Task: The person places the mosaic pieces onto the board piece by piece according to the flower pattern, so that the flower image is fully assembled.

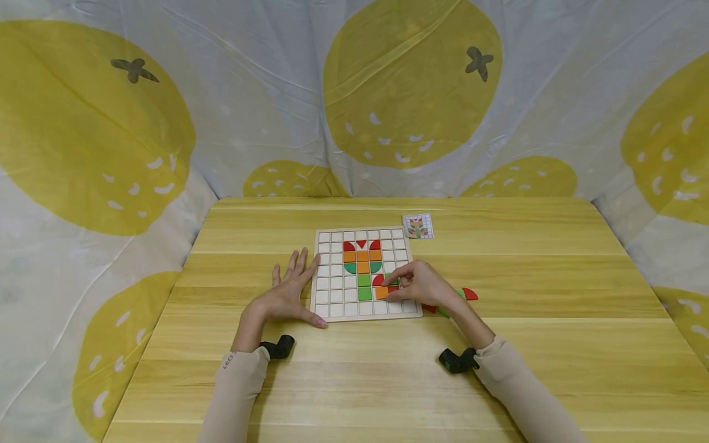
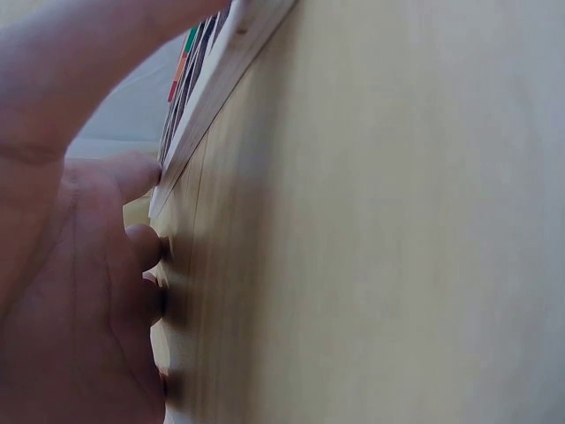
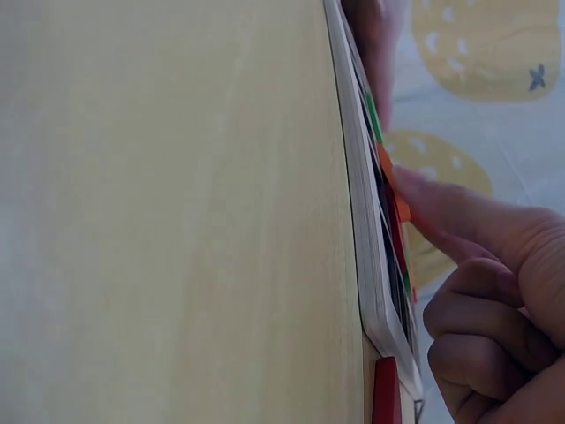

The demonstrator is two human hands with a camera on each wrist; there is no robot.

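Observation:
A wooden grid board (image 1: 336, 311) bears flat colored pieces arranged like a flower. My left hand (image 1: 285, 299) is spread along the board's left side, its index fingertip and thumb at the edge. Over the lower right squares, my right hand (image 1: 423, 284) pinches an orange square piece (image 1: 381, 293) between thumb and index finger, its other fingers curled in the right wrist view. That orange piece (image 3: 403, 210) sits tilted against the board's top there. Just above it lies a red quarter-circle piece (image 1: 378, 280), and left of it a green square piece (image 1: 364, 294). My right fingers partly cover neighboring red and green pieces.
A small pattern card (image 1: 418, 226) lies at the board's upper right corner. Several loose red and green pieces (image 1: 470, 294) are on the wooden table (image 1: 360, 381), partly under my right forearm. A lemon-printed cloth (image 1: 266, 111) hangs behind the table.

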